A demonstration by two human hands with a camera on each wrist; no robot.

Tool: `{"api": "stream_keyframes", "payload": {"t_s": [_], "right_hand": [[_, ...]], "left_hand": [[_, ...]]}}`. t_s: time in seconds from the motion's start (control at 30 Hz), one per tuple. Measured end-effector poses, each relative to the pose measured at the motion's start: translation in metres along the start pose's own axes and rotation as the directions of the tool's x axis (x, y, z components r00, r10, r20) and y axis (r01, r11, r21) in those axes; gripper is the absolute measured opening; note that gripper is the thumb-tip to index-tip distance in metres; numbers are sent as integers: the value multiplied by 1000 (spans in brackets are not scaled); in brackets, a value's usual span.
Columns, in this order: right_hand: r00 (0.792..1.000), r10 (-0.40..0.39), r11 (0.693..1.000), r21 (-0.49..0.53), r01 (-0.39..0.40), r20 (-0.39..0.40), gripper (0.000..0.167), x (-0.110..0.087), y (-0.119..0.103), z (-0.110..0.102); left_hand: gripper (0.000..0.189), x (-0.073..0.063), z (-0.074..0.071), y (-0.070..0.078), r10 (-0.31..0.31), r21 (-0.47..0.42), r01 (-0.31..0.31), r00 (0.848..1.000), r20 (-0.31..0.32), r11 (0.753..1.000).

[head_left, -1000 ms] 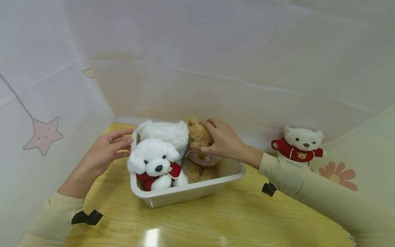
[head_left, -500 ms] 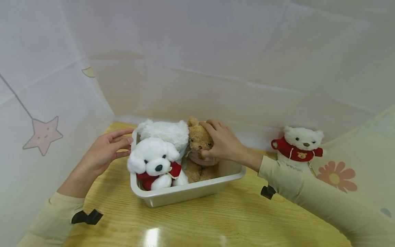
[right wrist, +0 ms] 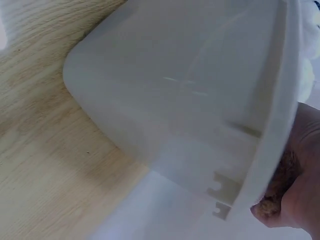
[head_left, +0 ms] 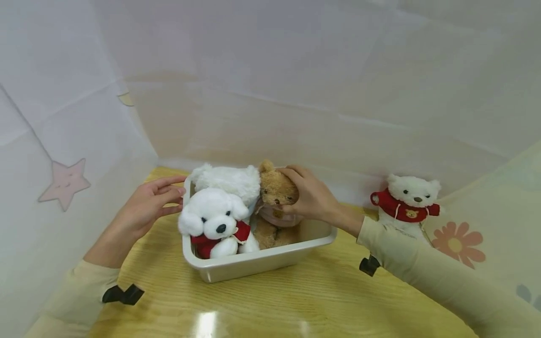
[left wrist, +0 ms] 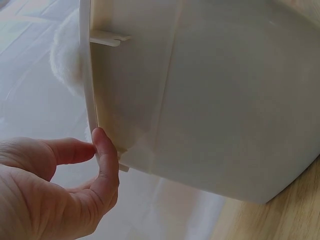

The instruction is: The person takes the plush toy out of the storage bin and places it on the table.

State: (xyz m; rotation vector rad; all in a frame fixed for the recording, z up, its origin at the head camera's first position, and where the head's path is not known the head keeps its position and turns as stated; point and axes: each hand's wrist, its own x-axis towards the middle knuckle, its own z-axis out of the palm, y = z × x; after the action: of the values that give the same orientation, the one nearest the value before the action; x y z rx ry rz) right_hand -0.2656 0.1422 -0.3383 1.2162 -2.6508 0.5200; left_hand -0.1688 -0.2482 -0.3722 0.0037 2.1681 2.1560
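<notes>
A cream plastic bin (head_left: 253,266) sits on the wooden table and holds three plush toys. A white dog with a red scarf (head_left: 215,227) faces front, a white fluffy toy (head_left: 228,180) lies behind it, and a brown bear (head_left: 274,206) sits at the right. My right hand (head_left: 306,197) grips the brown bear's head, fingers curled over it. My left hand (head_left: 148,206) is open beside the bin's left rim, its fingertips (left wrist: 102,150) touching the bin's outer wall (left wrist: 225,100). From the right wrist view I see the bin's wall (right wrist: 175,95) and my right hand's thumb (right wrist: 300,200) against brown fur.
A white bear in a red sweater (head_left: 407,204) sits against the back wall at the right. White fabric walls with a pink star (head_left: 65,183) and a flower print (head_left: 458,244) close in the table (head_left: 296,305) on three sides.
My right hand has shifted slightly down over the bear's head. The left hand stays beside the bin. The head camera has moved a little, so the view has shifted.
</notes>
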Motion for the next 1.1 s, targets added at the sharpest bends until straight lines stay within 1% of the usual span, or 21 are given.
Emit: {"api": "stream_keyframes", "payload": {"t_s": [0.1, 0.2, 0.37, 0.5, 0.63, 0.8, 0.87, 1.0, 1.1], "right_hand": [[999, -34, 999, 27, 35, -34, 90, 1, 0, -8], [997, -53, 998, 36, 55, -65, 89, 0, 3, -19], [990, -91, 995, 21, 93, -106, 86, 2, 4, -37], [979, -142, 990, -1, 143, -145, 84, 5, 5, -49], [962, -186, 982, -24, 185, -198, 86, 6, 8, -63], [944, -185, 981, 3, 193, -271, 90, 3, 11, -82], [934, -188, 980, 7, 200, -303, 92, 1, 12, -90], [905, -225, 973, -30, 230, -361, 94, 1, 14, -107], [880, -265, 962, -42, 271, -394, 93, 3, 15, -117]], "left_hand": [[61, -1, 0, 0, 5, -9, -5, 1000, 0, 1000], [60, 5, 3, -1, 14, -8, -13, 1000, 9, 1000], [59, 13, 5, -4, 21, -2, -21, 1000, 16, 1000], [59, 16, 6, -5, 20, -17, -20, 1000, 22, 1000], [59, 20, 7, -7, 30, -31, -29, 999, 22, 999], [59, 22, 7, -11, 32, -42, -32, 999, 15, 999], [60, 22, 6, -13, 31, -52, -30, 999, 17, 998], [60, 22, 1, -13, 44, -72, -42, 999, 25, 997], [59, 24, -2, -12, 59, -88, -57, 998, 18, 994]]}}
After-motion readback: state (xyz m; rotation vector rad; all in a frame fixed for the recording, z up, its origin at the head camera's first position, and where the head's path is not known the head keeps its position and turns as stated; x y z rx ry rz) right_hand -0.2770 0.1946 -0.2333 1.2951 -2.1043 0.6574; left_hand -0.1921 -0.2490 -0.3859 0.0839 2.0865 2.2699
